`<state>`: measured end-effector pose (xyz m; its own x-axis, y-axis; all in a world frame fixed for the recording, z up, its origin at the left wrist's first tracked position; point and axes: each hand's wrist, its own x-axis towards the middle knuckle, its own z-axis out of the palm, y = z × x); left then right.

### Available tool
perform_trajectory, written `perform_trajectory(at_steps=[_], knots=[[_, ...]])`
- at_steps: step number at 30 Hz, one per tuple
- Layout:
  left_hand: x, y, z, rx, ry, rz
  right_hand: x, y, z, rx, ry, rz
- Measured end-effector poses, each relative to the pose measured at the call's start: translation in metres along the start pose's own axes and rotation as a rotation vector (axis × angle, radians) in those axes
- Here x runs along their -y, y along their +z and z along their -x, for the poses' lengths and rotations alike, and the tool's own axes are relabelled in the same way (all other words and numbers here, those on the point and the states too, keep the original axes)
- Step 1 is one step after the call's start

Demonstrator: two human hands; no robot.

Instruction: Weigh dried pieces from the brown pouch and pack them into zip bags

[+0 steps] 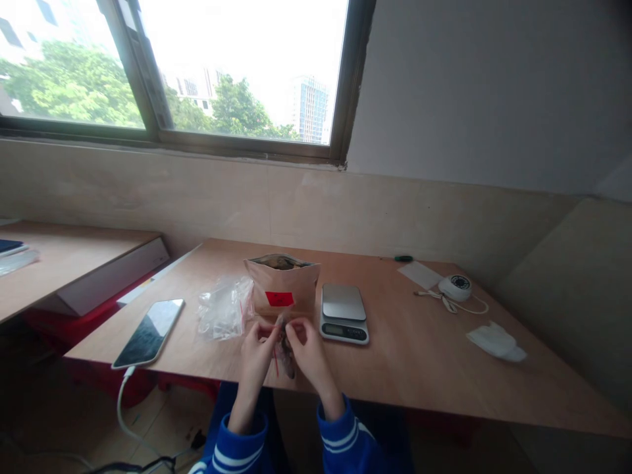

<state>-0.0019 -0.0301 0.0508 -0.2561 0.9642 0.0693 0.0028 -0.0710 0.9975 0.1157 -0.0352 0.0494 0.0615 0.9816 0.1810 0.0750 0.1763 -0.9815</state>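
A small clear zip bag (pixel 285 359) with a red strip and dark brownish contents hangs between my two hands, close to the table's front edge. My left hand (pixel 258 343) pinches its left side, fingers closed. On the other side my right hand (pixel 305 341) grips the bag in the same way. What exactly lies inside the bag is too small to make out. Just behind my hands stands a brown paper pouch (pixel 306 289) with a red label, its top gaping and partly showing its contents. A kitchen scale (pixel 342 308) sits right of the pouch.
Clear plastic bags (pixel 222 313) lie left of the pouch. A phone (pixel 149 332) with a white cable (pixel 121 401) rests at the left edge. To the right are a white dome camera (pixel 451 288), a crumpled white tissue (pixel 496 342), a paper sheet (pixel 419 274) and a green-handled tool (pixel 403 259).
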Motion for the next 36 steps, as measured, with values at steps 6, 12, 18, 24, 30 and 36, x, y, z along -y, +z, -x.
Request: perform_trajectory(at_steps=[6, 12, 18, 24, 30, 36], knots=[[-0.008, 0.013, 0.005, 0.139, -0.209, 0.173, 0.018, -0.009, 0.006, 0.092, 0.06, -0.013], [-0.005, 0.013, 0.006, 0.253, -0.244, 0.214, 0.018, -0.02, 0.007, 0.087, 0.062, 0.061], [-0.007, 0.018, 0.006, 0.283, -0.263, 0.204, 0.015, -0.024, 0.005, 0.067, 0.021, 0.189], [-0.005, 0.018, 0.009, 0.293, -0.139, 0.11, 0.018, -0.027, 0.006, 0.06, 0.04, 0.134], [0.0, 0.013, 0.007, 0.344, 0.001, 0.0, 0.022, -0.024, 0.007, 0.024, 0.03, 0.167], [-0.001, 0.013, 0.007, 0.349, 0.09, -0.153, 0.025, -0.023, 0.008, 0.026, 0.046, 0.112]])
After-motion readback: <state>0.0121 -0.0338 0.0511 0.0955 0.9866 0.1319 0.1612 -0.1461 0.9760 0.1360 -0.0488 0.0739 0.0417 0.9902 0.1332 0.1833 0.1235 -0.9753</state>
